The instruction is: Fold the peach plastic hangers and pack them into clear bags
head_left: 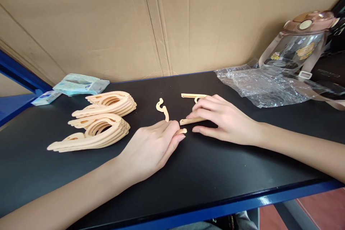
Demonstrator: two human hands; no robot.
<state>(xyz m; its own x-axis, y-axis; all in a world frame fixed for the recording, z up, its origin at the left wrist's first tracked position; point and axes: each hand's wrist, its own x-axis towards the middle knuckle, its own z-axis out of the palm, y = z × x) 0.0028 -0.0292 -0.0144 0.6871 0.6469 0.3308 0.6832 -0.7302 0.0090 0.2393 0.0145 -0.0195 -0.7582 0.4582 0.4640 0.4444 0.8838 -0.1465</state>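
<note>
- Left hand [152,145]: pinches a pale strip [181,131] between thumb and fingers; keep pinch light.
- Right hand [226,119]: thumb and fingers parted at a second strip [185,121]; square fingertips to its edge.
- Beyond left hand: smooth, curved hook piece [162,109], matte black table [194,172].
- Far right: crinkled clear plastic [258,88].

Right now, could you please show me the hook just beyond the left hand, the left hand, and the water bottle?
Hook [162,109]: head view, on the bend near its middle.
Left hand [152,147]: head view, on the back of the hand.
Water bottle [292,48]: head view, on its clear body.
</note>
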